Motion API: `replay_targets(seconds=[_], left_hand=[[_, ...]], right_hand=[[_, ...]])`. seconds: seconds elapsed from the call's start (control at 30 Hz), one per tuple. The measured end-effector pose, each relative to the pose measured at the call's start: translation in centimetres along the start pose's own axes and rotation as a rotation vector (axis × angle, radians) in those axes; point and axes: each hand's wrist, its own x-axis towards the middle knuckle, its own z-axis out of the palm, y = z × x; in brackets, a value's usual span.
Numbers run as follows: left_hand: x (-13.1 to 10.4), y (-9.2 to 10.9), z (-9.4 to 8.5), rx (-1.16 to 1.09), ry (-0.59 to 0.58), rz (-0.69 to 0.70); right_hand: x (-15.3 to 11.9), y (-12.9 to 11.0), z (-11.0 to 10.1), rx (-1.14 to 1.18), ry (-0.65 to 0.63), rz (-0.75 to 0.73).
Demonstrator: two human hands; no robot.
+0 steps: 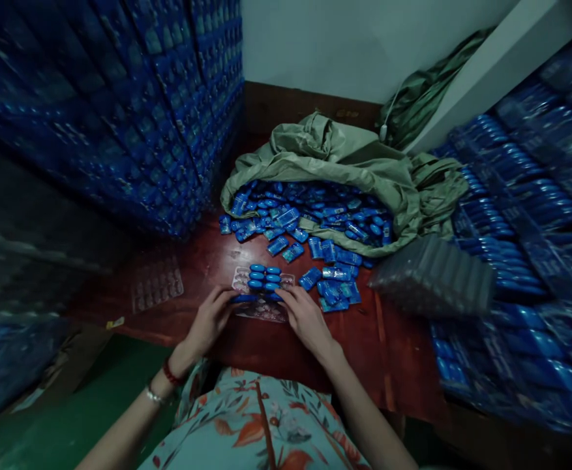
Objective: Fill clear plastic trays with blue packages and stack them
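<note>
A clear plastic tray [261, 312] lies on the red table in front of me, with several blue packets [265, 277] standing in it in two columns. My left hand [213, 318] is at the tray's left side, its fingers closed on a blue packet [243, 298] low in the left column. On the right side my right hand [306, 320] reaches in from the edge, fingertips together at the end of the right column's lowest packet. Loose blue packets [334, 290] lie just right of the tray.
A green sack [364, 163] spills blue packets at the back. Another clear tray [157, 287] lies left. Stacked grey trays [437, 277] stand right. Tall piles of filled blue trays [168, 117] rise left, and more [511, 215] right. A yellow scrap [115, 323] is on the front edge.
</note>
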Motion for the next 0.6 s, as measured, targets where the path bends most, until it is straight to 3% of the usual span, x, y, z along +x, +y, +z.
replay_targets(seconds=[0.13,0.47,0.6], left_hand=[[0.6,-0.1,2.0,0.138,-0.034,0.116],[3.1,1.3,2.1,0.348,-0.372,0.309],[2.7,0.8,2.5,0.36,-0.28,0.333]], right_hand=[[0.8,0.0,0.6,-0.244,-0.061,-0.084],[2.7,-1.3,0.0,-0.369,-0.18,-0.239],[2.9,-1.8,0.4,-0.398,-0.191,-0.226]])
